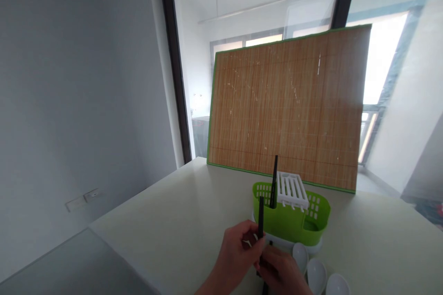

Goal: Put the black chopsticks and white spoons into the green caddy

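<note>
From the head cam: it's a pale table (194,212) pushed into a corner, with a plain greyish wall (104,78) on the left and a couple of flush socket plates (92,195) low down on it. At the back there's glass in a dark frame (175,64), and through it a bright white space with windows and a long thin rail (242,12) up near the ceiling. A big wood-striped panel (287,110) with green edging stands upright along the far edge of the table and blocks a good chunk of that view.

On the table, right of centre, sits a green basket (287,228) with a white slatted rack (292,189) over its middle and black sticks (273,184) poking up on its left side. Just in front of it, the left hand (238,246) has thumb and fingers pinched on an upright black stick (261,214). The right hand (280,267) is curled by that stick's lower end; fingers overlap there, so I honestly can't tell how tight its grip is or what it has. Three white spoons (316,274) lie next to it, bottoms cut off by the frame.
</note>
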`<state>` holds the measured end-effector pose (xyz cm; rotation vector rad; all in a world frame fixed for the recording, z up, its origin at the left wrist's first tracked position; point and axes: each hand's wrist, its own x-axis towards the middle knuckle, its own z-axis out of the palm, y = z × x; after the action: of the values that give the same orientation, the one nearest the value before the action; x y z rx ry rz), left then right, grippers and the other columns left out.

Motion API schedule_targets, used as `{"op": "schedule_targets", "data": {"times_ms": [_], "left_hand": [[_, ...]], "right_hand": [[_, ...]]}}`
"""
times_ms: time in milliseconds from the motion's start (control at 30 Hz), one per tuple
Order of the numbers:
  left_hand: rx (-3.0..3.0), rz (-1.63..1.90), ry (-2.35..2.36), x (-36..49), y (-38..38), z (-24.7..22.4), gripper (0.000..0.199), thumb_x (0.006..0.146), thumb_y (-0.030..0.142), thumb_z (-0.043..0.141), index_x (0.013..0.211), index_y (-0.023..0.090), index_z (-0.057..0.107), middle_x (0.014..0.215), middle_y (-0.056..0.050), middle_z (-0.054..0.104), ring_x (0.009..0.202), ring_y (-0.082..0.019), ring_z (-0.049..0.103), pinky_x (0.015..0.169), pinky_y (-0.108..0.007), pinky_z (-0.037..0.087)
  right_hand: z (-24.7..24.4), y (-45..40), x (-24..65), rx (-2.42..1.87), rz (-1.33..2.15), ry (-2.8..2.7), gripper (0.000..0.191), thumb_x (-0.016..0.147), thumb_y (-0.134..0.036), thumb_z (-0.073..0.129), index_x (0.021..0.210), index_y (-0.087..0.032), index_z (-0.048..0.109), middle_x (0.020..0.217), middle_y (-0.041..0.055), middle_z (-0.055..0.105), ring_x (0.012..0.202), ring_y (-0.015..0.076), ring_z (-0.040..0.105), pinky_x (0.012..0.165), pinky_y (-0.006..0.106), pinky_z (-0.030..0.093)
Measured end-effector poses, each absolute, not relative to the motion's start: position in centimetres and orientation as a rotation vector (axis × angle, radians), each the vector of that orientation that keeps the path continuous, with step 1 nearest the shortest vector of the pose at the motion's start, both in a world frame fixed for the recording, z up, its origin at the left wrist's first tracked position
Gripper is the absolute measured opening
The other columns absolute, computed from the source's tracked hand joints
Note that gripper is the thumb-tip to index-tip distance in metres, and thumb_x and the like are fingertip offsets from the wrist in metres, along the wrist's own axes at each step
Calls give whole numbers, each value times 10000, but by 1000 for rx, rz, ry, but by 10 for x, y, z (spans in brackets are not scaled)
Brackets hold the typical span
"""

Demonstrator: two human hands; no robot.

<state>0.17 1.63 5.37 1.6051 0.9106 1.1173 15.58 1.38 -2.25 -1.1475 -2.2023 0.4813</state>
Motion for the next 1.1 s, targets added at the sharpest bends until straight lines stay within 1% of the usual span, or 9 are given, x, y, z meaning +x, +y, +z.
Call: {"op": "schedule_targets", "data": {"times_ms": [233,367,467,567,700,767,833,933,1100], "left_hand": [[1579,1111,879,-10,14,57,167,755,275,604,852,143,636,638,20,547,448,-57,503,415,-155,443],[1632,1100,879,-13,14,61,184,743,280,619,869,157,669,746,-14,584,569,-90,545,451,-163,480],[1691,1116,869,-17,18,68,181,744,287,620,856,159,680,771,-25,594,619,-109,564,481,-177,504],[1746,1194,870,-25,26,89,188,759,302,614,857,156,681,748,-21,606,606,-106,569,509,-188,513],[1834,1492,919,-32,44,139,188,752,315,637,867,176,686,777,-13,654,622,-103,583,541,-183,500],[1896,1632,917,-29,58,162,187,747,324,644,863,185,692,814,-11,671,691,-116,601,594,-189,500],[1953,1693,893,-19,78,175,211,752,345,634,876,185,695,847,-16,680,755,-134,612,639,-205,501],[2030,1608,893,2,115,173,272,768,380,602,920,170,687,870,-31,686,761,-146,620,650,-228,499],[2174,1256,1202,31,172,139,298,750,396,608,902,155,693,818,-42,694,753,-159,620,682,-253,472]], "right_hand": [[-24,13,155,-1281,376,-2318,62,787,-223,516,789,-213,577,774,3,582,744,140,536,642,211,366],[-23,14,155,-1312,324,-2336,53,775,-211,526,733,-209,559,753,-9,576,738,136,525,639,213,354],[-21,14,156,-1322,292,-2333,67,774,-215,520,714,-206,548,748,-6,575,728,138,522,625,216,354],[-18,13,159,-1321,299,-2282,64,771,-211,506,793,-214,566,757,-2,587,720,144,533,623,224,369],[-15,13,166,-1305,335,-2171,215,805,-218,456,983,-234,575,818,11,615,734,149,558,668,244,399],[-14,13,168,-1304,332,-2158,230,823,-229,437,1004,-238,578,833,17,620,748,154,566,679,251,404],[-13,13,169,-1310,321,-2170,216,832,-233,428,979,-240,588,820,13,619,748,153,571,669,248,403],[-13,13,169,-1326,283,-2194,204,834,-218,430,949,-249,595,823,4,617,756,148,574,659,237,396],[-13,14,168,-1358,230,-2217,188,827,-194,439,901,-259,599,839,-5,618,790,145,574,663,227,382]]}}
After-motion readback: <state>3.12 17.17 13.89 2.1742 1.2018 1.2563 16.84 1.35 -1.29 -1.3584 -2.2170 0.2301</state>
